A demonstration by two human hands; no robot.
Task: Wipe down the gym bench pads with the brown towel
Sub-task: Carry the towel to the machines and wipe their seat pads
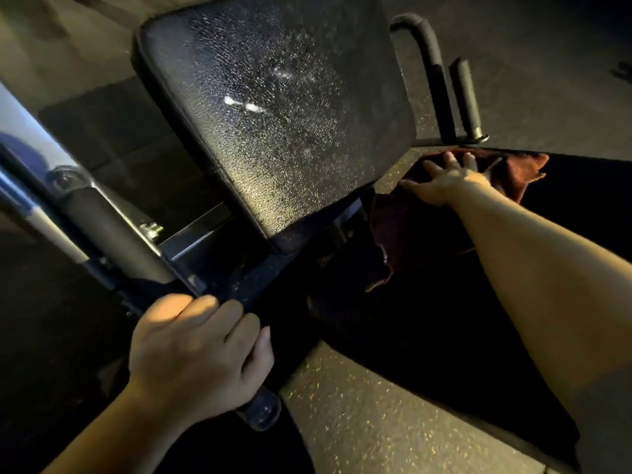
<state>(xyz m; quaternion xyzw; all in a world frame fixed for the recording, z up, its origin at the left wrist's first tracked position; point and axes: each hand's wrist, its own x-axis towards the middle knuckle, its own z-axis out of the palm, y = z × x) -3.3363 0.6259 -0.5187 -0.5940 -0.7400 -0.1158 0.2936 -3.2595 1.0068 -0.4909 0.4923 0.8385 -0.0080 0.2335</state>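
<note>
Head view: right hand (444, 184) presses flat on the towel (403, 227) atop the dark pad (444, 302), fingers spread; left hand (198, 350) grips a bar (260, 408). Wiping seems mid-step; next, likely sweep toward the speckled pad (273, 107) left of the right hand.

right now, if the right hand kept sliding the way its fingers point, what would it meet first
Probably the grip bar and its base, just past the brown towel under the right hand; depth there is unclear.
</note>
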